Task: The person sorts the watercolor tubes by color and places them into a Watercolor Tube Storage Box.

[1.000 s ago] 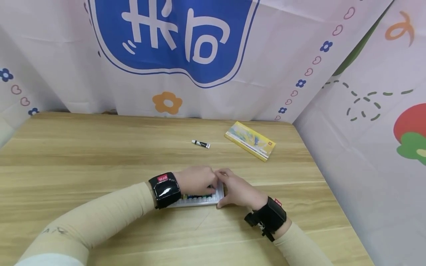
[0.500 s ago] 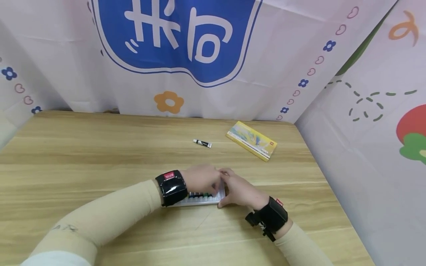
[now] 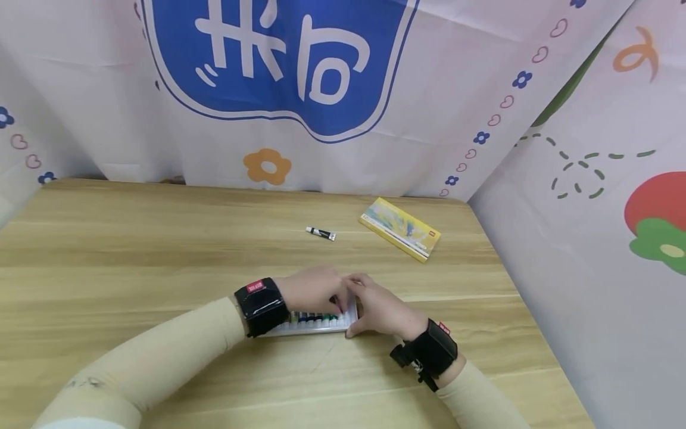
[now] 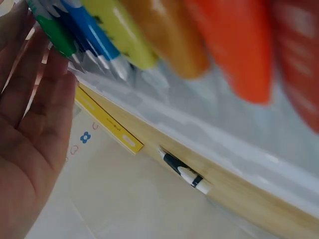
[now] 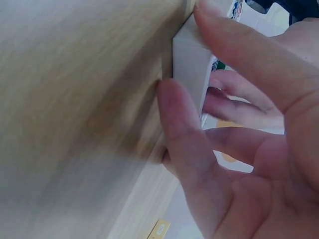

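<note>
A white plastic tray [image 3: 316, 330] of small paint tubes [image 3: 317, 317] lies on the table in the head view, partly covered by my hands. My right hand [image 3: 383, 307] grips its right end, thumb at the near corner and fingers toward the far one. Over the tray's right part is my left hand [image 3: 311, 289], fingers pointing down among the tubes; whether they pinch one is hidden. Close up in the left wrist view, an orange tube [image 4: 239, 55], a yellow tube [image 4: 122, 35] and a green tube [image 4: 52, 32] lie side by side, the green one beside the left fingers.
A black-and-white paint tube [image 3: 321, 233] lies alone beyond the tray. Farther right, a flat yellow box [image 3: 401, 229] rests at an angle on the wooden table [image 3: 161, 238]. A printed white cloth [image 3: 214, 149] hangs behind the table.
My left hand shifts slightly over the tubes, its fingers changing pose at the tray's right part. My right hand keeps its grip on the tray end. The head view sways a little.
</note>
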Demonstrator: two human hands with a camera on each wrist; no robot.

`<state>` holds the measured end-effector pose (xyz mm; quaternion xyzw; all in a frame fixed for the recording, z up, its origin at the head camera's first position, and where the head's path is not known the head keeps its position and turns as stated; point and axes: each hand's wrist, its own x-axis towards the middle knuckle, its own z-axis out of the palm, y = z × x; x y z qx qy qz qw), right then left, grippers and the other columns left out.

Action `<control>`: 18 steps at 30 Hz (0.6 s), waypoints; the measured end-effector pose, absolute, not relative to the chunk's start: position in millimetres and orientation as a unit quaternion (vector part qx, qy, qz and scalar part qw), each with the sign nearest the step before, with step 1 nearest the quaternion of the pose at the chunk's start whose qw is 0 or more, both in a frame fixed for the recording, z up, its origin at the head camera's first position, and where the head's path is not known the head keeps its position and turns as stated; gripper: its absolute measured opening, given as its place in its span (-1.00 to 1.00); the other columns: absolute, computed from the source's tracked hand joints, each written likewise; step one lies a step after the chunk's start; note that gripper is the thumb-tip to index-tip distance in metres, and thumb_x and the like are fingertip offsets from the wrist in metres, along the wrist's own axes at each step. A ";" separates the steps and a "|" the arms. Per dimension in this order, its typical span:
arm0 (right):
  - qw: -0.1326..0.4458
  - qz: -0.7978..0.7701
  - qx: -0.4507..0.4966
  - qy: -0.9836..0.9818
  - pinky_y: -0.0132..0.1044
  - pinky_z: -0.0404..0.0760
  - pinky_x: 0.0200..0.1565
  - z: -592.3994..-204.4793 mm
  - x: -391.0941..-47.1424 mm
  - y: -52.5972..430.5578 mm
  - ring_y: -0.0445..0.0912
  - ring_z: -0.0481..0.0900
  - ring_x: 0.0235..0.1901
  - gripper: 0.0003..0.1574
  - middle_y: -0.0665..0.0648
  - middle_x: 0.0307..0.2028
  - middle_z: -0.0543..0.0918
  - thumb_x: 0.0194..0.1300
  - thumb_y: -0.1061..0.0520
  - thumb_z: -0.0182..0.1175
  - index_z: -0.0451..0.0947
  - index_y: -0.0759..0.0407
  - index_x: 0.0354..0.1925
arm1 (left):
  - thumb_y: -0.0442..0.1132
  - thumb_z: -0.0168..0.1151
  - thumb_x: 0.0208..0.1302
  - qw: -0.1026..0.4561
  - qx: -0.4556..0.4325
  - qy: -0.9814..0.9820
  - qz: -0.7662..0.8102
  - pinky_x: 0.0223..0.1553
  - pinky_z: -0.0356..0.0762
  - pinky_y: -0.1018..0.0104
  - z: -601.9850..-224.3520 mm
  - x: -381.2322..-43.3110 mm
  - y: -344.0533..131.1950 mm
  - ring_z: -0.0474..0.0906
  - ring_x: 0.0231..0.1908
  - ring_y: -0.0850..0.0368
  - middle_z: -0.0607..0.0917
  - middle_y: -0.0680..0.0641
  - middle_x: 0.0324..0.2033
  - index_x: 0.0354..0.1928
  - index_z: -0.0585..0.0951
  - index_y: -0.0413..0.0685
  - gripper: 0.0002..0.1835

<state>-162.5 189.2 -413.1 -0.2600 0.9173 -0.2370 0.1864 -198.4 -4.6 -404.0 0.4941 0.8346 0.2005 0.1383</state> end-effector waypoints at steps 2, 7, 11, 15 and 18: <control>0.186 -0.235 -0.257 0.919 -0.04 0.43 0.32 -413.3 -162.2 188.7 0.17 0.41 0.33 0.25 0.36 0.45 0.23 0.01 0.08 0.65 0.21 0.36 0.51 | -0.39 0.46 0.20 0.136 0.501 0.831 0.201 -0.07 0.62 0.38 -403.1 -197.0 -8.5 0.68 -0.16 0.22 0.79 0.08 -0.24 -0.24 0.81 -0.05 -0.88; 0.186 -0.240 -0.250 0.919 -0.03 0.43 0.32 -411.3 -162.1 190.9 0.18 0.39 0.34 0.28 0.38 0.45 0.23 0.00 0.08 0.65 0.18 0.37 0.52 | -0.44 0.39 0.25 0.119 0.513 0.832 0.172 0.02 0.61 0.35 -401.3 -192.2 -9.9 0.68 -0.07 0.19 0.78 0.05 -0.16 -0.15 0.80 -0.07 -0.82; 0.190 -0.240 -0.251 0.918 -0.03 0.42 0.33 -411.4 -162.5 188.9 0.19 0.38 0.35 0.29 0.38 0.45 0.23 0.00 0.08 0.65 0.16 0.39 0.52 | -0.38 0.38 0.30 0.099 0.536 0.824 0.154 0.07 0.59 0.34 -406.1 -191.8 -16.0 0.66 -0.04 0.18 0.75 0.06 -0.14 -0.12 0.78 -0.03 -0.84; 0.199 -0.237 -0.245 0.919 -0.05 0.40 0.34 -413.4 -162.6 186.3 0.16 0.37 0.36 0.31 0.34 0.47 0.21 0.01 0.08 0.65 0.13 0.38 0.53 | -0.37 0.37 0.32 0.108 0.552 0.809 0.172 0.09 0.58 0.35 -411.2 -199.2 -25.8 0.65 -0.01 0.19 0.75 0.06 -0.11 -0.10 0.77 -0.06 -0.84; 0.198 -0.232 -0.244 0.920 -0.04 0.40 0.35 -412.6 -163.1 187.4 0.16 0.36 0.37 0.31 0.34 0.47 0.21 0.01 0.07 0.64 0.13 0.37 0.53 | -0.39 0.36 0.32 0.134 0.543 0.805 0.197 0.08 0.57 0.38 -410.4 -206.4 -28.2 0.65 -0.01 0.19 0.76 0.02 -0.10 -0.09 0.77 -0.09 -0.84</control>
